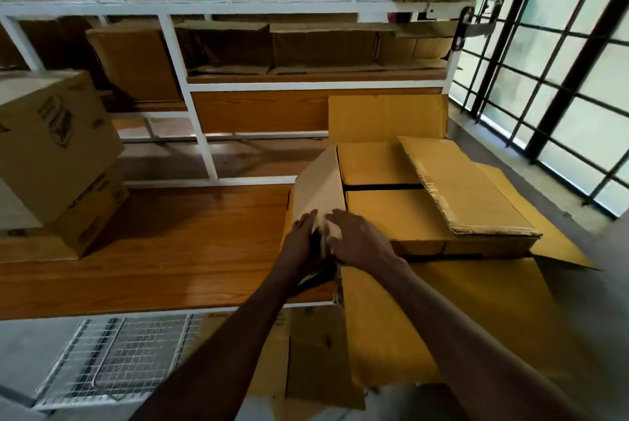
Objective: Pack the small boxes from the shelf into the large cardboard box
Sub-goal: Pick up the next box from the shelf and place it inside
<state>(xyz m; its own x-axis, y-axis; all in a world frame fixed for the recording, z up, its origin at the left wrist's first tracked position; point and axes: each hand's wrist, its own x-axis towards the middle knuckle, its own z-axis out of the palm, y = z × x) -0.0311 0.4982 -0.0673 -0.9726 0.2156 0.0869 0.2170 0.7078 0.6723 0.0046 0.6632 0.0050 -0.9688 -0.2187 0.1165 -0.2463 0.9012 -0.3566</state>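
White-framed shelf (190,93) with wooden boards backing the scene, barred window (558,80) at right. Left hand (301,240) fingers (306,218) lying fairly straight against the outer side of the left flap (318,182) of the large cardboard box (425,311); right hand (357,238) fingers (340,216) spread, pressing the same flap from the inner side near its lower corner. Flap standing tilted between both hands. Small boxes (391,213) sitting packed inside, just right of the fingers, right flap (466,189) lying over them. More cardboard boxes (58,155) stacked on the shelf at left, well apart.
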